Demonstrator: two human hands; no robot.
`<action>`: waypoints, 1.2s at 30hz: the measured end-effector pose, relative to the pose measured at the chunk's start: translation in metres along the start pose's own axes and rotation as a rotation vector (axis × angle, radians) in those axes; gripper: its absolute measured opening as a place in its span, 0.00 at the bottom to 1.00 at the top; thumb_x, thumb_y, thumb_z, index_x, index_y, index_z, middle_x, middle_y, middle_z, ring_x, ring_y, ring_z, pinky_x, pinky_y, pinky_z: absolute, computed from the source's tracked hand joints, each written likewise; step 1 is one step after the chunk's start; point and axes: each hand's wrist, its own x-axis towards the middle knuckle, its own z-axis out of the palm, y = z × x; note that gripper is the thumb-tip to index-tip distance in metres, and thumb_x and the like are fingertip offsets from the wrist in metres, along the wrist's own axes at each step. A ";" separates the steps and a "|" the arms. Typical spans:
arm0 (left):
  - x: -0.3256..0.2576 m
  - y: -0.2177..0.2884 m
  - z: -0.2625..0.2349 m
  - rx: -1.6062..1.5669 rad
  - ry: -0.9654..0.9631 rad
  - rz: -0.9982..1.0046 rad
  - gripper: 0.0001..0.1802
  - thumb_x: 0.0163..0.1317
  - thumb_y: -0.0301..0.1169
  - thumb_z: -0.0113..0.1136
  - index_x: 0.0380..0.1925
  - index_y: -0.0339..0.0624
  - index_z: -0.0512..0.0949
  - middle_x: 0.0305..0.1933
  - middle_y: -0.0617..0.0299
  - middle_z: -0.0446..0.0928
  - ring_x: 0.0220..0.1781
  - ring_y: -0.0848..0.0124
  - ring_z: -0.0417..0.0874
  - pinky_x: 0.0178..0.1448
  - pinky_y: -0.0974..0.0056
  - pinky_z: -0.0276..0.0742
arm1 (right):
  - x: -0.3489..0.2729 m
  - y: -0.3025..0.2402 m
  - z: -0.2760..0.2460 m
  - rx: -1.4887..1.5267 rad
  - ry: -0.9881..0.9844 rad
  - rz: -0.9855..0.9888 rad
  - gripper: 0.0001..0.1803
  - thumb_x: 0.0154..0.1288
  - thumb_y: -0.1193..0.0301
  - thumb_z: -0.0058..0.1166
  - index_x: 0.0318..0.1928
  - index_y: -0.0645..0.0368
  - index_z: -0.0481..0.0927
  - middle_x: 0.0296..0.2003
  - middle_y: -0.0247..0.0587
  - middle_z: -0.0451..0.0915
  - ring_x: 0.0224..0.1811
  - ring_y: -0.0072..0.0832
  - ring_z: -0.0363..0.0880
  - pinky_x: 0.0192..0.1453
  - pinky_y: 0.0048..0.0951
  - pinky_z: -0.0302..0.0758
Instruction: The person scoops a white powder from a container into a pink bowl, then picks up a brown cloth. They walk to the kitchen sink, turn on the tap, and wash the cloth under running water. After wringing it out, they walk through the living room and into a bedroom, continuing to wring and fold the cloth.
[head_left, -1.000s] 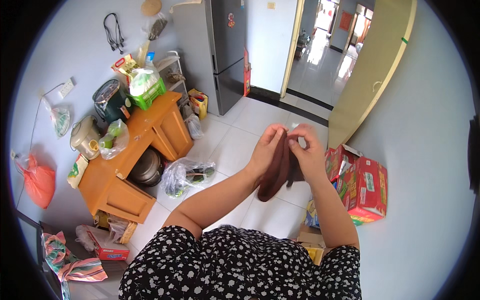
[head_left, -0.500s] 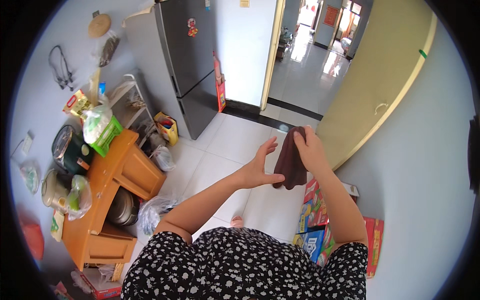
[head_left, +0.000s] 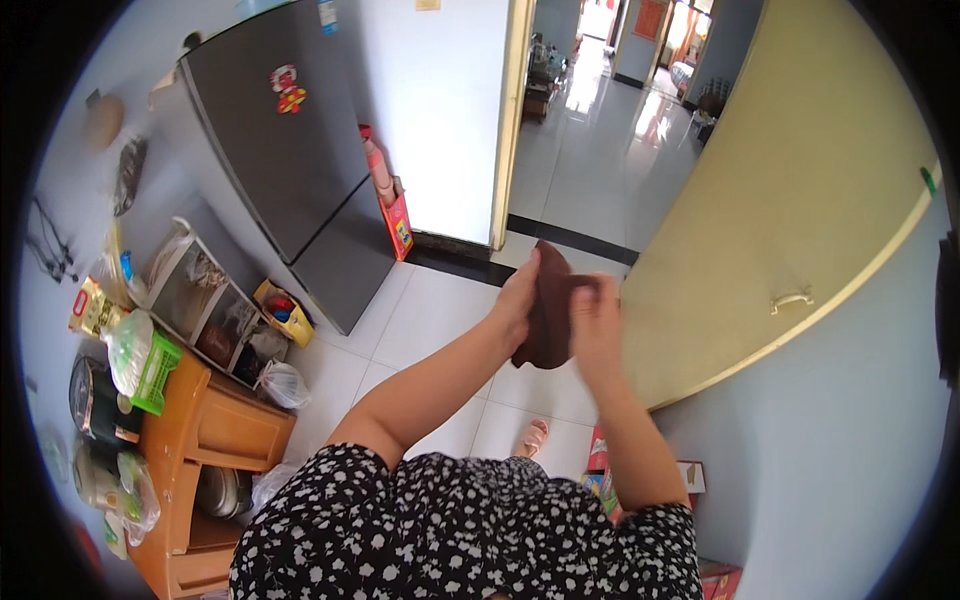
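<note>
A dark brown cloth (head_left: 549, 318) hangs in front of me at mid-height, folded and drooping at its lower end. My left hand (head_left: 517, 302) grips its left edge, with the fingers partly hidden behind the fabric. On the opposite side, my right hand (head_left: 596, 325) is closed at the upper right edge of the cloth, slightly smeared by motion.
A yellowish door (head_left: 745, 210) stands open on the right, beside a doorway to a tiled hall (head_left: 600, 150). The grey fridge (head_left: 290, 130) is ahead on the left. An orange cabinet (head_left: 235, 425) bears cookers and bags. Colourful boxes (head_left: 600, 455) lie low by the door.
My left hand, open and apart before, has taken hold of the cloth. The right hand has shifted down and left on it. My view has turned right, and a sandalled foot shows further forward.
</note>
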 end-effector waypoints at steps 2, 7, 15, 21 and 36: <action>0.084 -0.011 -0.016 -0.120 -0.395 0.063 0.21 0.68 0.52 0.43 0.36 0.46 0.71 0.34 0.67 0.73 0.35 0.71 0.75 0.39 0.65 0.72 | 0.030 0.018 0.026 -0.203 -0.122 0.003 0.14 0.69 0.60 0.42 0.46 0.57 0.70 0.33 0.56 0.78 0.36 0.53 0.78 0.40 0.40 0.74; 0.147 0.015 0.100 -0.095 0.025 0.114 0.18 0.71 0.45 0.41 0.50 0.47 0.71 0.46 0.66 0.76 0.50 0.72 0.75 0.56 0.67 0.71 | 0.218 0.147 -0.001 -0.350 0.025 0.246 0.14 0.70 0.60 0.42 0.41 0.58 0.73 0.32 0.55 0.79 0.35 0.55 0.77 0.37 0.48 0.72; 0.342 0.115 0.092 0.232 0.221 0.327 0.22 0.69 0.48 0.43 0.45 0.43 0.75 0.43 0.61 0.76 0.43 0.70 0.75 0.48 0.66 0.71 | 0.347 0.274 0.080 -0.141 0.006 0.115 0.13 0.70 0.62 0.43 0.42 0.60 0.71 0.35 0.50 0.80 0.37 0.48 0.79 0.39 0.38 0.73; 0.472 0.225 0.095 1.088 0.137 0.806 0.24 0.69 0.48 0.42 0.37 0.37 0.76 0.31 0.45 0.76 0.35 0.54 0.77 0.41 0.59 0.71 | 0.485 0.398 0.095 1.089 0.059 0.663 0.25 0.71 0.48 0.37 0.49 0.57 0.71 0.45 0.44 0.77 0.49 0.33 0.74 0.57 0.33 0.70; 0.826 0.341 0.139 1.039 -0.791 0.042 0.40 0.59 0.45 0.61 0.65 0.38 0.57 0.62 0.58 0.65 0.65 0.67 0.62 0.69 0.60 0.55 | 0.778 0.508 0.098 0.977 0.146 0.561 0.19 0.62 0.61 0.59 0.47 0.58 0.72 0.39 0.37 0.78 0.40 0.27 0.77 0.44 0.31 0.76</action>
